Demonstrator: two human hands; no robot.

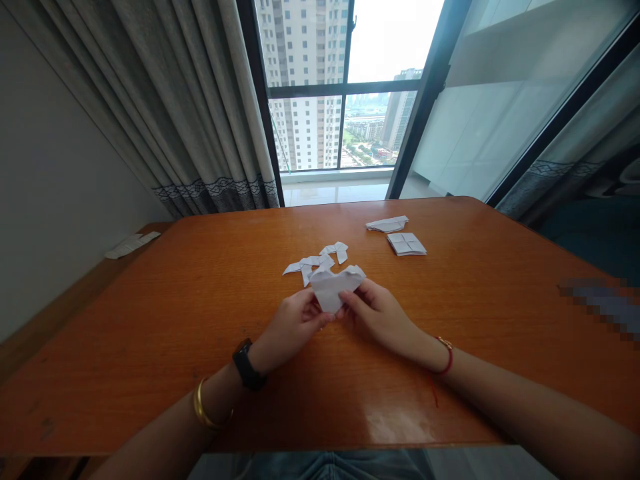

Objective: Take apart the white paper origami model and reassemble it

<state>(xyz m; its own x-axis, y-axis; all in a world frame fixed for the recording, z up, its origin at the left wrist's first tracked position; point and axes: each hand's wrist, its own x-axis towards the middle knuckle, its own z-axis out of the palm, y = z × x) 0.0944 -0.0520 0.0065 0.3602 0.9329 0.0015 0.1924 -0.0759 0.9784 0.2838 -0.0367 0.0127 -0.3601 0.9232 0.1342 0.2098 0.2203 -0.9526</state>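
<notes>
A folded white paper (330, 291), broad at the top and narrowing downward, is held up above the brown table (200, 280). My left hand (295, 325) grips its lower left side, fingers curled behind it. On the right side, my right hand (383, 317) pinches the same paper, its thumb lying across the front. Just beyond the held paper lie folded white paper figures: one (306, 265) to the left, partly hidden by it, and a smaller one (339, 250) further back.
Towards the table's back right are a flat folded paper (387, 224) and a squarish folded paper stack (407, 244). A pale paper item (131, 245) lies by the left wall. At the right edge is a blurred-out object (607, 303). Curtains and a window stand behind.
</notes>
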